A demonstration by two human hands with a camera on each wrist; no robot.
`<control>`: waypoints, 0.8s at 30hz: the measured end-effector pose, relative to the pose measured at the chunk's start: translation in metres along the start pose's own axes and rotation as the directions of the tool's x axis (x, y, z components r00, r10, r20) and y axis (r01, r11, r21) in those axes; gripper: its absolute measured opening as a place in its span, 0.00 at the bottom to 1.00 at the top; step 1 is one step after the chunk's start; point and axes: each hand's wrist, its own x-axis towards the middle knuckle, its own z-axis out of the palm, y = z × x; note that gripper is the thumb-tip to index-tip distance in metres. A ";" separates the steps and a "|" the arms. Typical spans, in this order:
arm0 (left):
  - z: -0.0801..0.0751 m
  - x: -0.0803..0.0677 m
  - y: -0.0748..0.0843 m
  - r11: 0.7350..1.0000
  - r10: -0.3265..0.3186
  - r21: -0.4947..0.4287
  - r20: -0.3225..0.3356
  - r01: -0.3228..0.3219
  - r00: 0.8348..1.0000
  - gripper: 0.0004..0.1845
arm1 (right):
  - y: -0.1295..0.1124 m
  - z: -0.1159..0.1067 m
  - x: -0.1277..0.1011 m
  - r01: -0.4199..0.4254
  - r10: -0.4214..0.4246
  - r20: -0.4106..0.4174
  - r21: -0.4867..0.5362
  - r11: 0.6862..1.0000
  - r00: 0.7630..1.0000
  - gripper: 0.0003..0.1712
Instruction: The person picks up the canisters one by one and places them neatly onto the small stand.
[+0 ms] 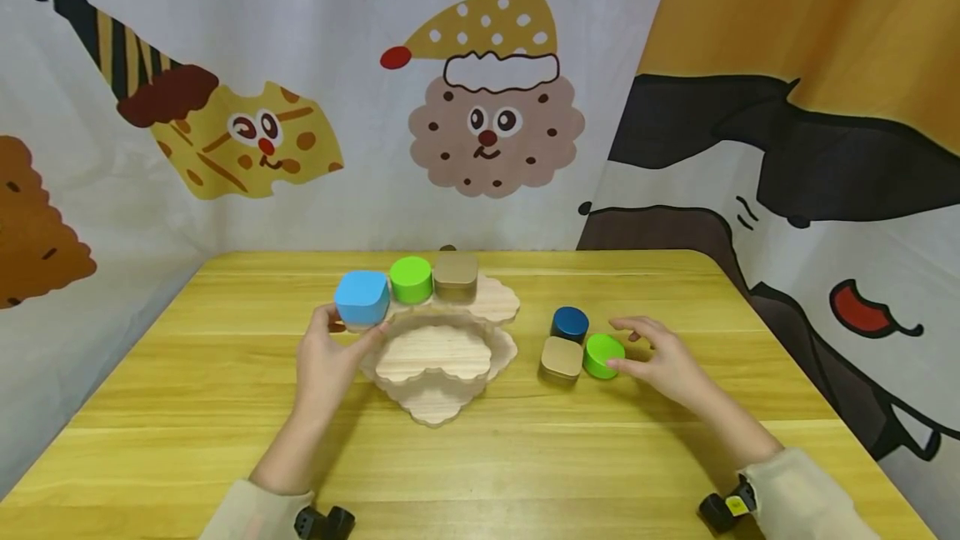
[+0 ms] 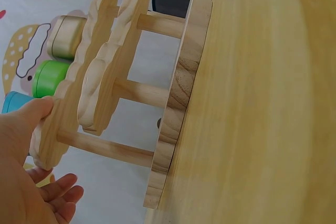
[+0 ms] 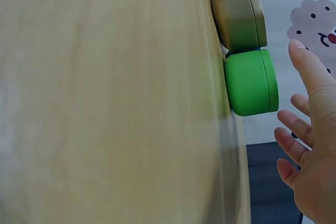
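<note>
A tiered wooden stand (image 1: 498, 300) with scalloped shelves stands left of the table's middle. On its top shelf sit a light blue tin (image 1: 362, 297), a green tin (image 1: 411, 279) and a gold tin (image 1: 456, 273). My left hand (image 1: 326, 373) pinches the left end of that shelf, thumb above and a finger underneath, right by the blue tin. Round posts (image 2: 142, 93) between the tiers show in the left wrist view. My right hand (image 1: 667, 361) hovers with fingers spread beside a second green tin (image 3: 251, 82). Touching this tin is another gold tin (image 1: 562, 358).
Behind the right-hand gold tin is a dark blue round tin (image 1: 570, 322). All three stand on the wooden table (image 1: 600, 465), right of the stand. A cartoon-printed cloth (image 1: 300, 223) hangs behind the table's far edge.
</note>
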 end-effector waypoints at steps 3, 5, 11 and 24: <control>0.000 0.000 -0.001 1.000 -0.006 -0.001 0.006 0.006 1.000 0.36 | 0.003 0.001 -0.001 -0.009 0.009 0.022 -0.006 1.000 1.000 0.35; 0.000 0.000 -0.001 1.000 -0.007 -0.001 0.009 0.007 1.000 0.36 | 0.006 0.003 -0.001 -0.005 0.006 0.031 -0.017 1.000 1.000 0.35; 0.000 0.000 -0.001 1.000 -0.010 -0.004 0.014 0.010 1.000 0.36 | 0.012 0.008 -0.004 -0.020 0.021 0.039 -0.018 1.000 0.999 0.34; 0.000 0.000 -0.001 1.000 -0.003 -0.005 0.007 0.003 1.000 0.35 | 0.012 0.012 -0.007 -0.039 0.039 0.024 0.012 0.999 0.999 0.32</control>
